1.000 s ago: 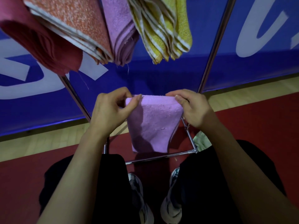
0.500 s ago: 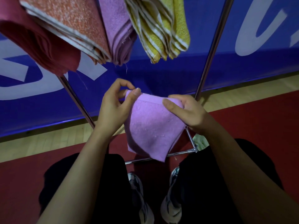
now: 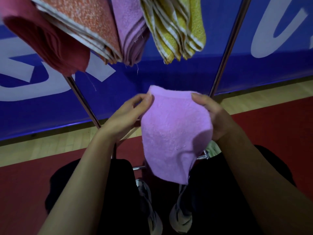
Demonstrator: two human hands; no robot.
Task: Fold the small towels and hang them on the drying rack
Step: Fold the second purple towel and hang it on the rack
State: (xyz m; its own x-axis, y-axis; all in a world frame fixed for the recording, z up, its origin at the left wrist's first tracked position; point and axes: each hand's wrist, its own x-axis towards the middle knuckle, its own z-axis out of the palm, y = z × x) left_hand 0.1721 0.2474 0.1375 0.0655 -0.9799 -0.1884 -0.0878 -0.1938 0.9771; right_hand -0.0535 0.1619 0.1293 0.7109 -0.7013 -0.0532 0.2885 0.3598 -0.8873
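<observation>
A small folded purple towel (image 3: 172,133) hangs between my hands in front of the drying rack. My left hand (image 3: 128,114) pinches its upper left corner between thumb and fingers. My right hand (image 3: 213,116) grips its upper right edge, fingers hidden behind the cloth. The rack's metal legs (image 3: 227,46) slant up on either side. Several folded towels hang from the top of the rack: a dark red one (image 3: 47,44), an orange speckled one (image 3: 84,26), a purple one (image 3: 132,31) and a yellow striped one (image 3: 177,28).
A blue banner with white letters (image 3: 169,73) runs behind the rack. Below are a wooden floor strip (image 3: 50,146) and red floor (image 3: 271,129). My legs and shoes (image 3: 149,209) stand by the rack's lower bar (image 3: 138,167). A pale green cloth (image 3: 212,148) lies by the right foot.
Both hands have lifted the purple towel upward and a little to the right, closer to the hanging towels. Its lower part has swung toward me and bulged.
</observation>
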